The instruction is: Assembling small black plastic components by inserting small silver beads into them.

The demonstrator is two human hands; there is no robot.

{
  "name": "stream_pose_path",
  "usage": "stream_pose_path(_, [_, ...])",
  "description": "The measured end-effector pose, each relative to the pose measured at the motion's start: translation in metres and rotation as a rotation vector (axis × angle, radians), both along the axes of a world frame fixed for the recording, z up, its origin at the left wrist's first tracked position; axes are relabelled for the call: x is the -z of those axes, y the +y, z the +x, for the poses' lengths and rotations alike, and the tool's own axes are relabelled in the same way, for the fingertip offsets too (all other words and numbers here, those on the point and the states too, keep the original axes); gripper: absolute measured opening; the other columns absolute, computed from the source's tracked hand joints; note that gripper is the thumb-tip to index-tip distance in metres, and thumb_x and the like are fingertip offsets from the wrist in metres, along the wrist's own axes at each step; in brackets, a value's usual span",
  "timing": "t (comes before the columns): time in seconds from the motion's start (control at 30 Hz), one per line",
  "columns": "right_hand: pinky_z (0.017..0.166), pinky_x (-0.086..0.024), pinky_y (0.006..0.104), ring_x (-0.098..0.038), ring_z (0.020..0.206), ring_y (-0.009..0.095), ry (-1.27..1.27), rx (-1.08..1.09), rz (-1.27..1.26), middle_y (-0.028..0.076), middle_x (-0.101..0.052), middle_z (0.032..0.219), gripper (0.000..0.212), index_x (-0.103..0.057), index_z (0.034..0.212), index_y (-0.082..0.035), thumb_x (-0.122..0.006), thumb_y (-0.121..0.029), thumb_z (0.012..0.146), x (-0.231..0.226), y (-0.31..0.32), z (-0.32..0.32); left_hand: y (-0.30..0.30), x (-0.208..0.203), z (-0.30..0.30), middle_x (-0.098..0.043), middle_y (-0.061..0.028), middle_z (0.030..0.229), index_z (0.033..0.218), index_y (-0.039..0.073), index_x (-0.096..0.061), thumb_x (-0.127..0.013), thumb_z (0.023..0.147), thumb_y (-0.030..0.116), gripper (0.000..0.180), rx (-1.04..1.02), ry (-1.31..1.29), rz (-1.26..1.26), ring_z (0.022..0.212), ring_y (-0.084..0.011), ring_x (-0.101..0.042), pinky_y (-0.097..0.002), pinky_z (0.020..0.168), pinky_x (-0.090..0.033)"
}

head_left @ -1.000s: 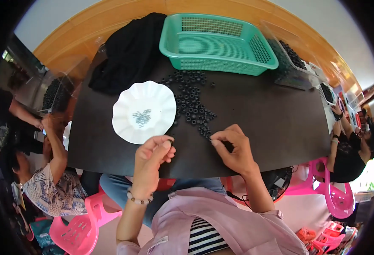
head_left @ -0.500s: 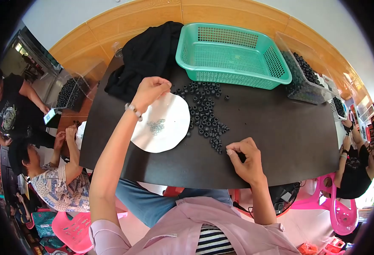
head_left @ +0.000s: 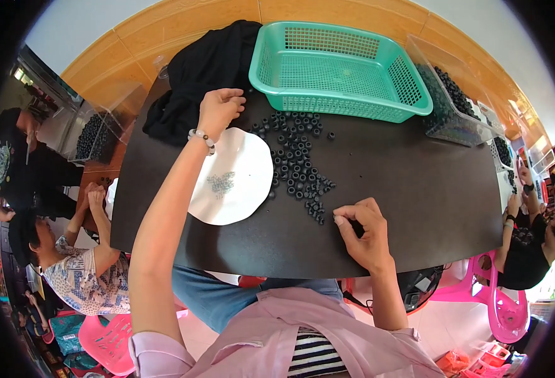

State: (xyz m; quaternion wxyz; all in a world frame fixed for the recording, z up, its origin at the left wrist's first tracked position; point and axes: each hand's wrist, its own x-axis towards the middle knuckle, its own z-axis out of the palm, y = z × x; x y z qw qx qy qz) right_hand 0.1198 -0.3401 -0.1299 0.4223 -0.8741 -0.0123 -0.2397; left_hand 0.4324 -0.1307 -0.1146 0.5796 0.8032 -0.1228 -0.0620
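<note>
My left hand (head_left: 220,113), with a beaded bracelet at its wrist, is raised beyond the white plate (head_left: 249,195), beside the black cloth. Its fingertips are apart and nothing shows between them. On the plate lies a small patch of tiny pale, clear-looking pieces (head_left: 220,183). My right hand (head_left: 367,234) hovers over the dark table, thumb and forefinger pinched together. Whatever sits in that pinch is too small to make out. Just left of it, a loose pile of small black ring-shaped pieces (head_left: 296,165) spreads from the green basket to near those fingertips.
A green plastic basket (head_left: 340,108) stands at the back, beside crumpled black cloth (head_left: 186,88). Clear bins of black pieces stand at right (head_left: 457,129) and left (head_left: 94,142). People work at both sides; pink chairs (head_left: 105,343) stand below.
My left hand has moved away from me, past the plate's far edge, and its pinch has loosened. My right hand keeps its pinch. The whole view has shifted slightly.
</note>
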Motion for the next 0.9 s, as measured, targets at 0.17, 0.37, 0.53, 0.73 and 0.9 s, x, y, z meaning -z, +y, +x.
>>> stream_pose_path(0.17, [0.069, -0.046, 0.0273, -0.055, 0.077, 0.016, 0.029, 0.024, 0.062, 0.004, -0.061, 0.078, 0.017, -0.069, 0.093, -0.004, -0.069, 0.003, 0.078, -0.001, 0.003, 0.001, 0.006, -0.013, -0.033, -0.071, -0.0075, 0.096, 0.101, -0.003, -0.069, -0.06, 0.09, 0.011, 0.02, 0.024, -0.225, 0.161, 0.079, -0.0101, -0.064, -0.021, 0.067, -0.049])
stream_pose_path(0.37, [0.069, -0.046, 0.0271, -0.055, 0.077, 0.016, 0.05, 0.046, 0.062, 0.004, -0.06, 0.078, 0.016, -0.069, 0.092, -0.004, -0.069, 0.003, 0.078, -0.001, 0.002, 0.001, -0.011, -0.027, -0.093, -0.066, -0.0073, 0.081, 0.088, 0.002, -0.07, -0.064, 0.082, 0.009, 0.012, 0.297, -0.498, 0.308, 0.074, -0.0149, -0.062, -0.0269, 0.068, -0.048])
stream_pose_path(0.53, [0.068, -0.046, 0.0274, -0.054, 0.077, 0.016, 0.039, 0.041, 0.022, 0.004, -0.06, 0.076, 0.015, -0.069, 0.091, -0.004, -0.069, 0.003, 0.078, 0.002, 0.0, 0.001, -0.024, -0.034, -0.113, -0.065, -0.0089, 0.081, 0.086, 0.002, -0.07, -0.065, 0.078, 0.011, 0.013, 0.54, -0.368, 0.416, 0.074, -0.0195, -0.063, -0.0319, 0.068, -0.049])
stream_pose_path(0.73, [0.067, -0.045, 0.0278, -0.054, 0.076, 0.017, 0.034, 0.026, 0.023, 0.004, -0.061, 0.076, 0.014, -0.069, 0.09, -0.004, -0.069, 0.003, 0.078, 0.002, 0.001, 0.002, -0.016, -0.024, -0.114, -0.067, -0.0088, 0.079, 0.081, 0.006, -0.07, -0.065, 0.075, 0.014, 0.011, 0.587, -0.583, 0.634, 0.084, -0.0282, -0.064, -0.0392, 0.074, -0.051])
stream_pose_path(0.9, [0.068, -0.045, 0.0281, -0.054, 0.077, 0.017, 0.025, 0.02, 0.009, 0.004, -0.062, 0.076, 0.015, -0.069, 0.09, -0.004, -0.069, 0.003, 0.078, 0.003, 0.0, 0.002, -0.015, -0.033, -0.119, -0.064, -0.008, 0.083, 0.085, 0.006, -0.069, -0.069, 0.075, 0.016, 0.014, 0.637, -0.544, 0.718, 0.089, -0.0271, -0.061, -0.0386, 0.077, -0.049])
